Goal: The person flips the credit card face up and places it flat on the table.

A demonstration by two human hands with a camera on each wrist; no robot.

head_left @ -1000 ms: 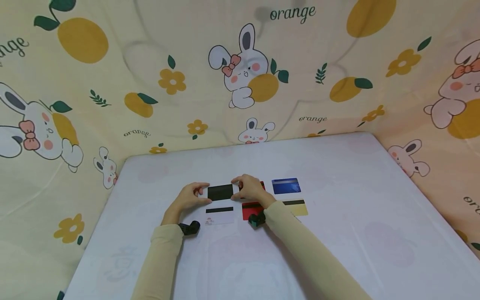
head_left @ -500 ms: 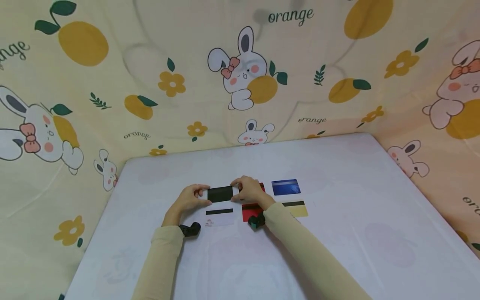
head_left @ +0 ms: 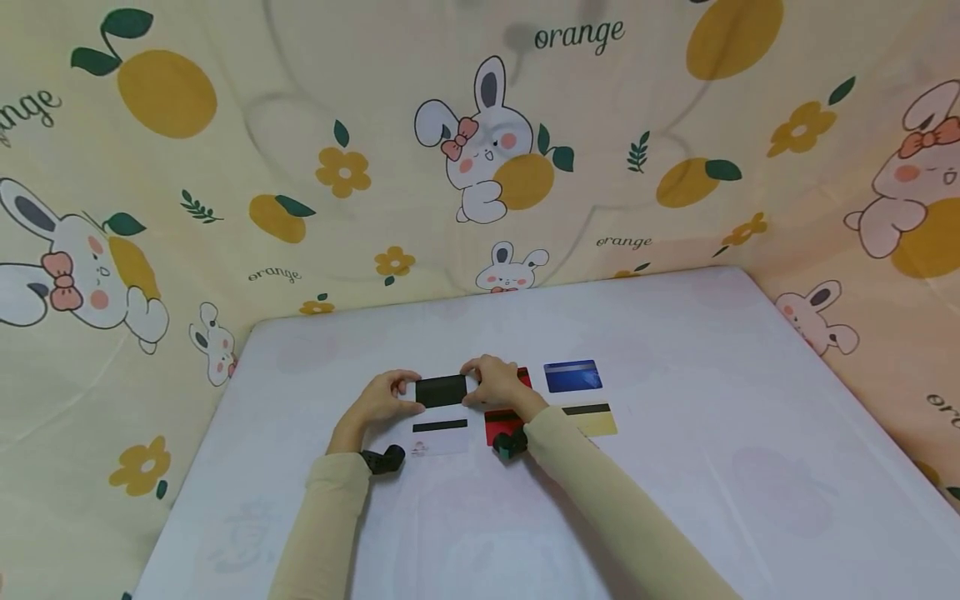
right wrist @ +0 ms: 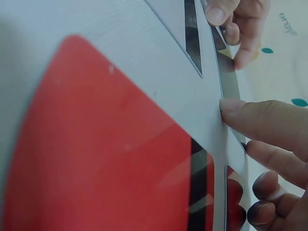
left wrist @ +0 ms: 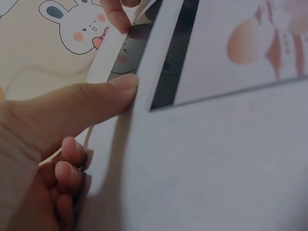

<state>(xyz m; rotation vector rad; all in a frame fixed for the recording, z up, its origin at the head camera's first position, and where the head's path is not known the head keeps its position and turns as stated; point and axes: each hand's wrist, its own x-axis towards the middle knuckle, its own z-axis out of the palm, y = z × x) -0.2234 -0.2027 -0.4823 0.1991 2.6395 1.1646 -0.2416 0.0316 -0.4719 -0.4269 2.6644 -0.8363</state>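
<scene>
A black card (head_left: 441, 391) lies flat on the white table, in the upper left of two rows of cards. My left hand (head_left: 381, 395) holds its left end, thumb and forefinger at the corners. At the right end my right hand (head_left: 495, 383) holds it the same way. Just in front is a white card (head_left: 439, 438) with a dark stripe, seen close in the left wrist view. A red card (right wrist: 120, 144) with a black stripe fills much of the right wrist view. Behind it, another red card (head_left: 523, 377) is mostly hidden by my right hand.
To the right lie a blue card (head_left: 573, 377) and, nearer me, a yellow card (head_left: 600, 421) partly covered by my right sleeve. The table (head_left: 675, 500) is white. A cloth (head_left: 360, 108) printed with rabbits and oranges hangs behind it.
Both hands stay at the black card's ends, with barely any movement. The whole head view has shifted slightly, so everything sits a little lower.
</scene>
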